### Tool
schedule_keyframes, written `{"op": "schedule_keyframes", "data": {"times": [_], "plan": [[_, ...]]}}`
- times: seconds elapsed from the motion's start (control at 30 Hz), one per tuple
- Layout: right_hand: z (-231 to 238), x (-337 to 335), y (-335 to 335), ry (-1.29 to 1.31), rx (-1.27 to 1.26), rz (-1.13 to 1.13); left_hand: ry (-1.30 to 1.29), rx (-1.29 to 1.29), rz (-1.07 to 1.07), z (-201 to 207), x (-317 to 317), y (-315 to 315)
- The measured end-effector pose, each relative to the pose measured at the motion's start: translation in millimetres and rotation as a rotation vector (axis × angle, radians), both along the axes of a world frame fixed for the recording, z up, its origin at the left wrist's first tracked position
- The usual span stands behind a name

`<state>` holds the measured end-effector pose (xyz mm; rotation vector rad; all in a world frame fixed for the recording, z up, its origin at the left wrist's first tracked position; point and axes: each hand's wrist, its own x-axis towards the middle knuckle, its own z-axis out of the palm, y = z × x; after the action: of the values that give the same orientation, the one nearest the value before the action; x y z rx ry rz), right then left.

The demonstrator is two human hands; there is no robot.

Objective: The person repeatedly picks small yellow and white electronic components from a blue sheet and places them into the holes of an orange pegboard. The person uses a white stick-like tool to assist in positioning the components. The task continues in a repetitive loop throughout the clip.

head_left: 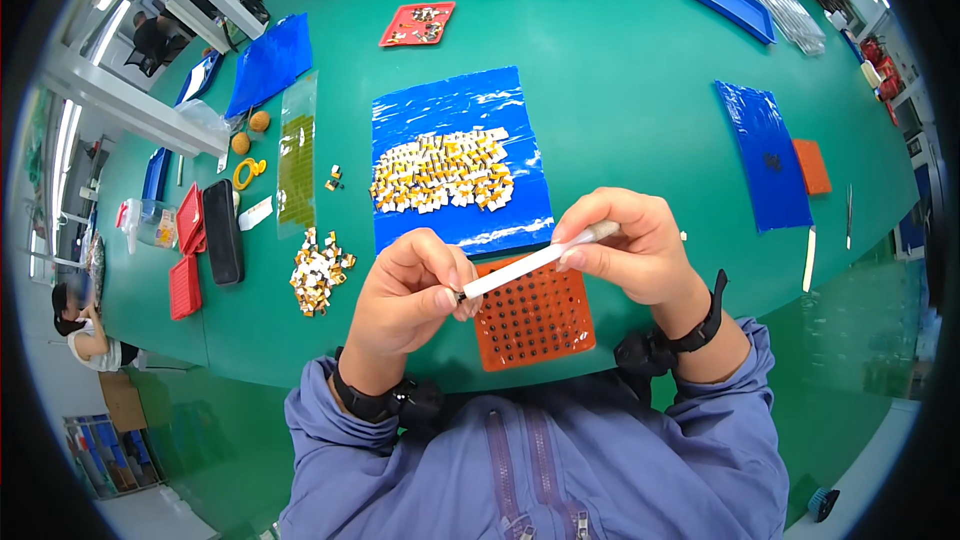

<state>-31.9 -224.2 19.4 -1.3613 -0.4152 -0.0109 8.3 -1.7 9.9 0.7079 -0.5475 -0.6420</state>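
Note:
My right hand (635,245) grips a slim white stick-like tool (515,272) near its upper end, thumb and fingers wrapped about it. At the tool's lower tip, a tiny dark piece (461,296) is pinched in my left hand (405,285); it is too small to name and touches or nearly touches the tip. Below both hands lies an orange tray (540,361) with rows of small black pieces. Beyond it, many small white, yellow and black parts (440,170) are heaped on a blue sheet (450,100).
Left of the sheet lie a loose pile of similar parts (318,275), a black case (223,235) and red trays (185,285). A red tray (417,25) stands farther back. At right are another blue sheet (765,160), an orange block (812,167) and tweezers (849,217).

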Motion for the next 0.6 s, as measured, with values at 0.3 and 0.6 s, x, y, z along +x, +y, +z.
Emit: {"op": "schedule_keyframes", "data": {"times": [0.3,0.6], "plan": [[0.2,0.1,-3.4,-0.056,-0.115,-0.024,-0.030,0.033,0.047,-1.3,-1.6,0.0],[2.6,1.4,2.1,-0.196,-0.260,-0.119,-0.025,0.048,0.053,-0.7,-3.5,0.7]]}}
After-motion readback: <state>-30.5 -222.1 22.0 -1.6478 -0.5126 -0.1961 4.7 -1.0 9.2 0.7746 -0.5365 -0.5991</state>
